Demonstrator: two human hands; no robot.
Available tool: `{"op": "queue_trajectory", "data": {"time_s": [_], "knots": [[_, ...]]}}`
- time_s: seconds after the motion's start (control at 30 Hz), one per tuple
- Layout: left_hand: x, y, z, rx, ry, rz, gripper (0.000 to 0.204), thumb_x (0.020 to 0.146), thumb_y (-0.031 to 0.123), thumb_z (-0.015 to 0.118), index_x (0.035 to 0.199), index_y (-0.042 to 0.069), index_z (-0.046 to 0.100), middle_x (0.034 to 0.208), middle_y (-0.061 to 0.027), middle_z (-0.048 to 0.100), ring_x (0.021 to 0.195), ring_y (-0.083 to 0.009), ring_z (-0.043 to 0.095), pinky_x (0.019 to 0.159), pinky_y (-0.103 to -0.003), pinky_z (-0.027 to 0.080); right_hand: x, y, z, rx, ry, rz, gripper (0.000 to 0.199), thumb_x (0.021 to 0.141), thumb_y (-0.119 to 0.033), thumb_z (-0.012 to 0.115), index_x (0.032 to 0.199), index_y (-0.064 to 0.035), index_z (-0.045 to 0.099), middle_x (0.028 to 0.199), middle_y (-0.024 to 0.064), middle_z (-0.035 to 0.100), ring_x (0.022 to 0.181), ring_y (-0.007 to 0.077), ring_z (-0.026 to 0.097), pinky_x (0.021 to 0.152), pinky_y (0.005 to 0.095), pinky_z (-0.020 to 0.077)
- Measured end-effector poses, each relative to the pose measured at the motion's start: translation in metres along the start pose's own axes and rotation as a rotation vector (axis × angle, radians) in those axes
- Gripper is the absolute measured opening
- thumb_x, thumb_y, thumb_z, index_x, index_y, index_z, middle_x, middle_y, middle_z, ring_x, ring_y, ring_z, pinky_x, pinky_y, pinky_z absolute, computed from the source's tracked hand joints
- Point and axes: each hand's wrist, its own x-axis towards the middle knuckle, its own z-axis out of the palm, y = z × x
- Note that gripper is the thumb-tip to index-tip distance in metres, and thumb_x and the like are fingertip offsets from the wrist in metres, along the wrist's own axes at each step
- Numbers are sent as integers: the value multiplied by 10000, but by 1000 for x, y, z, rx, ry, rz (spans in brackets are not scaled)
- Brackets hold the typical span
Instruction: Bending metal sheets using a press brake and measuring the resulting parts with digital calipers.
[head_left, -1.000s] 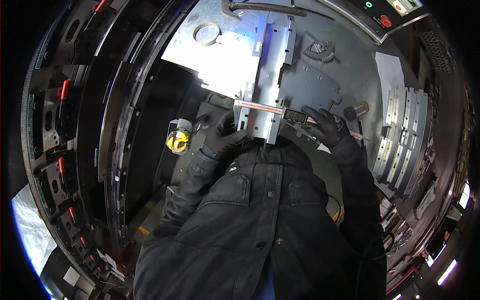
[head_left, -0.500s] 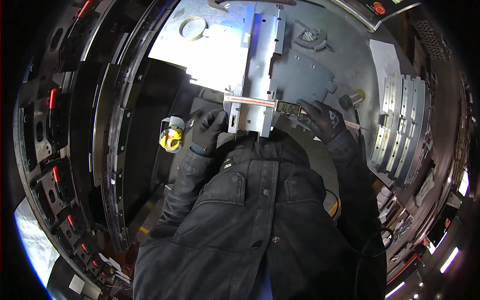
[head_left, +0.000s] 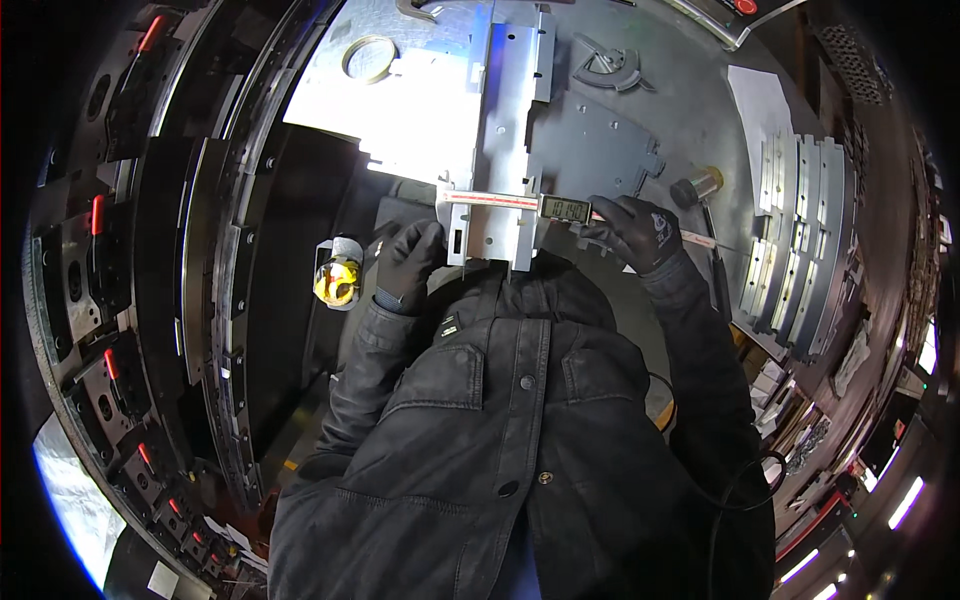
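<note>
A long silver metal channel [head_left: 502, 135] with raised, slotted sides runs away from my body on the bench. Across its near end lies a digital caliper [head_left: 492, 200], its jaws spanning the channel's width and its display lit. My right hand [head_left: 638, 236], in a black glove, grips the caliper just right of the display. My left hand [head_left: 408, 262], also gloved, is closed beside the channel's near left edge. Its fingertips sit right by that edge; whether they pinch it I cannot tell.
Right of the channel lie a flat grey plate [head_left: 590, 145] and a protractor-like tool [head_left: 608, 68]. A ring [head_left: 369, 60] rests at far left. Several metal strips [head_left: 795, 235] and a paper sheet [head_left: 758, 135] are at right. Tall black machine parts [head_left: 190, 250] stand at left.
The whole view has shifted slightly left. The caliper's reading has changed while it stays across the channel. Both hands keep nearly the same places against the channel.
</note>
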Motion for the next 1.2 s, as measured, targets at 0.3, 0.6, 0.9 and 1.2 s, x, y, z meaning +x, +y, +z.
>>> {"op": "queue_trajectory", "data": {"time_s": [0.3,0.6,0.9,1.2], "knots": [[0,3,-2,-1,-5,-17,134,812,146,465,731,57,527,594,34,435,525,-41,350,476,-163,280,4,-4,-2,-28,-14,17,417,680,-308,548,1057,-137,500,820,40,533,619,204,519,507,298,394],[5,0,-3,-55,24,-41,102,791,97,478,843,32,538,669,3,497,545,-53,400,503,-173,342,6,-4,-1,19,70,5,389,697,-320,567,1018,-105,521,734,55,523,556,203,487,470,303,355],[-11,2,26,-233,-65,-244,348,737,26,513,1081,17,458,838,-77,561,615,-132,515,573,-230,447,15,-12,-7,-115,75,2,349,711,-270,579,1010,-104,512,732,32,523,565,191,515,472,295,388],[-35,-4,-5,-109,-109,-164,370,739,44,534,1100,41,450,902,-119,526,709,-170,546,645,-288,476,81,38,-43,-5,316,73,335,724,-176,586,1031,-66,508,729,45,523,529,159,472,471,277,370]]}}
